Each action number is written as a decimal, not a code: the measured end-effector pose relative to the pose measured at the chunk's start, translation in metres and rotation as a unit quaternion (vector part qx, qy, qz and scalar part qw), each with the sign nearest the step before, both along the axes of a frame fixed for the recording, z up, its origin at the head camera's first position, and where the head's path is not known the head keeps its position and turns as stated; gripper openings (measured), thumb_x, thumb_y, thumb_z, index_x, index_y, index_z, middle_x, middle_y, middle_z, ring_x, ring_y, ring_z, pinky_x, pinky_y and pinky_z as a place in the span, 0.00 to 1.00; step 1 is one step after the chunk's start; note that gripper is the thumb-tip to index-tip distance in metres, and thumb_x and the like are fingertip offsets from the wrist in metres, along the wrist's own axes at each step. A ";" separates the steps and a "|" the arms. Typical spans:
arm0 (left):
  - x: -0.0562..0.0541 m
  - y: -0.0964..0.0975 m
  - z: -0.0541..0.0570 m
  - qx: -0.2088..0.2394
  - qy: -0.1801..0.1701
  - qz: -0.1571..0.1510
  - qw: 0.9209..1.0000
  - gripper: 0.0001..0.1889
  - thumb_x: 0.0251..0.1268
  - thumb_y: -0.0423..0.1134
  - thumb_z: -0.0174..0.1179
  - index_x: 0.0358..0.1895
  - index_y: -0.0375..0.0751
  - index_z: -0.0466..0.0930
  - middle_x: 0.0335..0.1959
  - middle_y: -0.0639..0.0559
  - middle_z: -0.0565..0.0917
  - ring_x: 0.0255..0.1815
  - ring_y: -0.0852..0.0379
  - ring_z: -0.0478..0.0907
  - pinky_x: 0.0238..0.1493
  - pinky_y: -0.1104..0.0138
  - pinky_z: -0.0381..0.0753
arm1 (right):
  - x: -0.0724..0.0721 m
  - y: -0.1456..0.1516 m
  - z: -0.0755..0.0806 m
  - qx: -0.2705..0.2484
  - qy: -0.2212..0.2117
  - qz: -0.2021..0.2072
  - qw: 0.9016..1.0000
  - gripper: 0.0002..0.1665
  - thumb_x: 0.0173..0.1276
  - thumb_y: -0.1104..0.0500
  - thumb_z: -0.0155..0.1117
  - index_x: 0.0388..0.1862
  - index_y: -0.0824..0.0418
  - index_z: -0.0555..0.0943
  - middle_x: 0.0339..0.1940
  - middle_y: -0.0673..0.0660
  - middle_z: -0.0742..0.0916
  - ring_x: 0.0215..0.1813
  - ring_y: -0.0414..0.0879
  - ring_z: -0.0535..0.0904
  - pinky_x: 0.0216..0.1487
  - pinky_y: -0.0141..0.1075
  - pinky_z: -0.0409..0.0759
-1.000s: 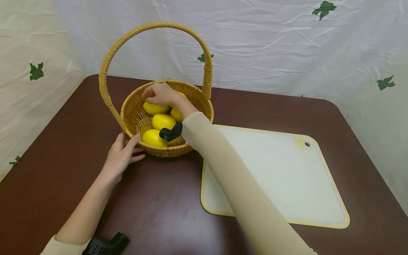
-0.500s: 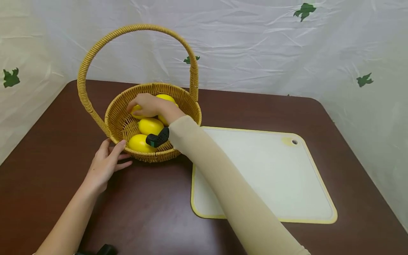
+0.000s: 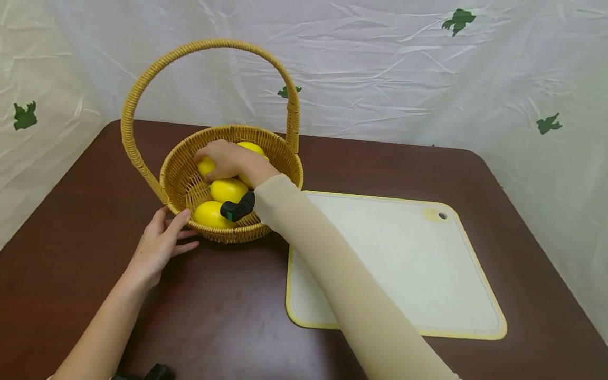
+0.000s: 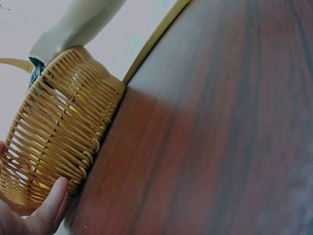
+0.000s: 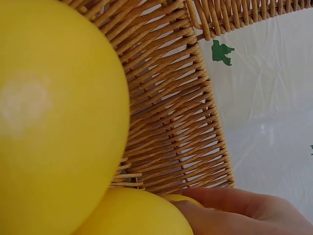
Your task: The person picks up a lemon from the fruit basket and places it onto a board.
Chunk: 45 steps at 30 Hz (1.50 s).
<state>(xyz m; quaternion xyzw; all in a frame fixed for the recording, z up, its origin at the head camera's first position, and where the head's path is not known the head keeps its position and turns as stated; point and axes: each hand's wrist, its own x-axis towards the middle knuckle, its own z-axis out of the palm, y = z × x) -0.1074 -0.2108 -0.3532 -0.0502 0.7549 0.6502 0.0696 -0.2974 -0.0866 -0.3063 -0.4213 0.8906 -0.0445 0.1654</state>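
Note:
A wicker basket (image 3: pixel 233 235) with a tall hooped handle stands at the left of the table, with several lemons inside. My right hand (image 3: pixel 228 159) reaches into it and grips a lemon (image 3: pixel 206 166) between curled fingers and thumb. Nearer the front lie two more, a middle lemon (image 3: pixel 229 190) and a front lemon (image 3: pixel 211 214). Behind my wrist a back lemon (image 3: pixel 252 148) shows partly. My left hand (image 3: pixel 159 243) touches the basket's near-left side, thumb at the rim and straight fingers spread low along the wall. In the left wrist view its fingertips (image 4: pixel 57 188) rest on the weave.
A white cutting board (image 3: pixel 404 258) with a yellow edge lies right of the basket, its near-left part under my right sleeve (image 3: pixel 323 248). The dark wooden table (image 3: pixel 228 316) holds both. A pale sheet (image 3: pixel 370 68) with green shapes hangs behind.
My right hand has come down onto the lemon, its fingers and thumb now around it. My left hand keeps its place on the basket. The head view has shifted a little.

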 end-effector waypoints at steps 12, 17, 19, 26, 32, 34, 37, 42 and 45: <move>0.000 -0.001 -0.001 0.008 0.001 0.000 1.000 0.40 0.69 0.55 0.43 0.70 0.32 0.37 0.54 0.34 0.60 0.48 0.53 0.75 0.43 0.63 0.80 | -0.002 -0.004 0.000 0.013 0.004 0.011 1.000 0.29 0.66 0.49 0.58 0.65 0.48 0.67 0.64 0.47 0.70 0.64 0.40 0.61 0.60 0.29 0.63; -0.002 0.000 -0.002 0.013 -0.003 -0.004 1.000 0.41 0.68 0.57 0.44 0.70 0.31 0.38 0.56 0.33 0.60 0.52 0.48 0.73 0.44 0.63 0.80 | -0.005 -0.003 -0.002 0.013 0.006 0.008 1.000 0.29 0.66 0.50 0.58 0.66 0.49 0.67 0.64 0.47 0.71 0.64 0.41 0.62 0.59 0.29 0.64; -0.002 0.000 -0.003 0.017 -0.007 -0.005 1.000 0.42 0.67 0.58 0.44 0.70 0.30 0.38 0.58 0.32 0.60 0.53 0.47 0.72 0.45 0.63 0.80 | -0.005 -0.003 -0.003 0.010 0.005 0.008 1.000 0.29 0.66 0.50 0.58 0.65 0.49 0.67 0.63 0.48 0.71 0.62 0.41 0.64 0.57 0.29 0.65; -0.003 0.001 -0.006 0.021 -0.016 -0.004 1.000 0.43 0.67 0.58 0.44 0.70 0.30 0.37 0.60 0.32 0.60 0.57 0.41 0.69 0.45 0.63 0.79 | -0.006 -0.001 -0.006 -0.001 0.000 0.005 1.000 0.29 0.65 0.50 0.59 0.65 0.50 0.68 0.63 0.48 0.72 0.61 0.41 0.64 0.56 0.30 0.66; -0.004 0.002 -0.007 0.021 -0.017 0.005 1.000 0.42 0.67 0.58 0.44 0.70 0.30 0.38 0.60 0.32 0.60 0.57 0.39 0.68 0.45 0.62 0.80 | -0.007 -0.001 -0.007 -0.014 -0.003 0.001 1.000 0.29 0.65 0.50 0.59 0.65 0.50 0.68 0.64 0.48 0.71 0.63 0.42 0.62 0.59 0.32 0.65; -0.005 0.001 -0.007 0.022 -0.018 0.006 1.000 0.43 0.67 0.58 0.44 0.70 0.30 0.38 0.60 0.32 0.60 0.58 0.39 0.67 0.45 0.62 0.80 | -0.008 -0.001 -0.007 -0.017 -0.001 0.001 1.000 0.29 0.65 0.51 0.59 0.65 0.50 0.68 0.64 0.48 0.71 0.64 0.43 0.61 0.60 0.32 0.64; -0.007 0.000 -0.008 0.022 -0.016 0.007 1.000 0.42 0.67 0.58 0.44 0.70 0.30 0.38 0.61 0.31 0.59 0.58 0.39 0.67 0.45 0.62 0.80 | -0.010 -0.001 -0.006 -0.023 0.006 0.001 1.000 0.28 0.65 0.51 0.59 0.64 0.49 0.68 0.63 0.48 0.71 0.62 0.42 0.62 0.58 0.32 0.65; -0.011 0.003 -0.013 0.017 -0.016 0.007 1.000 0.45 0.65 0.60 0.45 0.70 0.31 0.38 0.60 0.32 0.61 0.58 0.39 0.67 0.44 0.62 0.80 | -0.010 0.000 -0.001 -0.026 0.023 0.005 0.999 0.28 0.66 0.49 0.57 0.65 0.48 0.68 0.64 0.49 0.70 0.62 0.43 0.63 0.58 0.33 0.67; -0.013 0.007 -0.016 0.015 -0.020 -0.001 1.000 0.46 0.63 0.62 0.46 0.70 0.31 0.39 0.60 0.32 0.62 0.58 0.38 0.68 0.44 0.61 0.80 | -0.008 0.004 0.003 -0.015 0.039 0.016 0.999 0.28 0.66 0.49 0.56 0.65 0.49 0.67 0.64 0.49 0.70 0.65 0.43 0.62 0.61 0.34 0.66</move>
